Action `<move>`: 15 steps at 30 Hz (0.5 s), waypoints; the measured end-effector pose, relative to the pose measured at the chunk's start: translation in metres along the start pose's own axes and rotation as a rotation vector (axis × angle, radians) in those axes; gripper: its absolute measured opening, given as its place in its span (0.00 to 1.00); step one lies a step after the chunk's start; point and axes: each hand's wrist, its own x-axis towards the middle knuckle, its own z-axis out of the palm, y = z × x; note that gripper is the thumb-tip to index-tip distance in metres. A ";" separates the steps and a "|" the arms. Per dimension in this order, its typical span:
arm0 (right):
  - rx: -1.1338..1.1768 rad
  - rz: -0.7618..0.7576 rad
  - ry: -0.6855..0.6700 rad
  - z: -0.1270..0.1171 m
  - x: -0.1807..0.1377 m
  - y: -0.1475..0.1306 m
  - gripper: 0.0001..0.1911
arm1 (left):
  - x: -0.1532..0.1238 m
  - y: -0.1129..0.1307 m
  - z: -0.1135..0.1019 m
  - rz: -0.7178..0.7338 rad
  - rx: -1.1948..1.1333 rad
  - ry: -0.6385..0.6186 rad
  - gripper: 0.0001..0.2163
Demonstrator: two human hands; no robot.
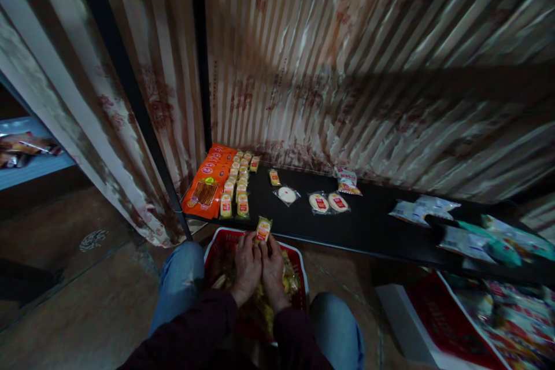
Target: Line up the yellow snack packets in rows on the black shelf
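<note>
Between my fingertips is a small yellow snack packet [263, 229] with a red and white label, upright over the basket. My left hand [247, 263] and my right hand [272, 266] both pinch its lower part. Beneath them stands a red basket with a white rim [304, 277], holding many similar yellow packets [290, 283]. On the black shelf [281, 222] ahead, rows of the same yellow packets [243, 205] stand beside orange snack bags [208, 185]. A single yellow packet [274, 177] lies apart from the rows.
Round white wrapped cakes [319, 202] and a white-red bag [347, 180] lie mid-shelf. Several silver and green bags [468, 240] lie on the right. A box [407, 318] of packets stands on the floor at right. A black post [200, 58] and curtain [347, 69] enclose the shelf.
</note>
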 end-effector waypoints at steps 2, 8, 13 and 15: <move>-0.006 -0.024 0.009 0.000 0.010 -0.002 0.26 | 0.006 0.005 0.005 -0.003 -0.002 0.010 0.13; -0.036 -0.069 0.061 -0.001 0.039 -0.007 0.29 | 0.028 0.017 0.018 0.014 -0.072 0.028 0.12; -0.053 -0.085 0.051 0.001 0.067 -0.003 0.30 | 0.049 0.019 0.031 0.020 -0.063 0.038 0.12; -0.057 -0.083 0.045 0.003 0.077 0.001 0.29 | 0.056 0.017 0.037 0.017 -0.073 0.046 0.12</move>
